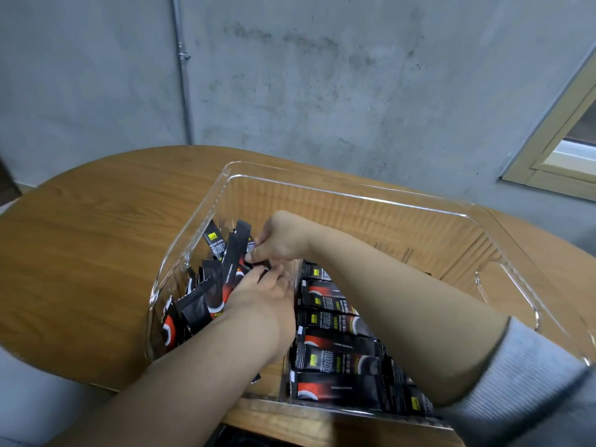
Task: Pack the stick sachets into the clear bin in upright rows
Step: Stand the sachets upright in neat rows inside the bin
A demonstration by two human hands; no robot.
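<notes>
A clear plastic bin (371,196) stands on a wooden table. Black stick sachets with red and yellow print fill its near part. Along the bin's left wall several sachets (222,262) stand and lean upright. A row of sachets (332,353) lies flat, stacked toward me, in the middle. Both hands are inside the bin. My right hand (279,240) pinches the top of a leaning sachet with curled fingers. My left hand (264,295) lies against the upright sachets, its fingers straight and partly hidden among them.
The round-ended wooden table (80,246) extends left of the bin. A grey concrete wall with a thin pipe (182,69) rises behind it. A window frame (561,140) is at the right. The bin's far half holds nothing.
</notes>
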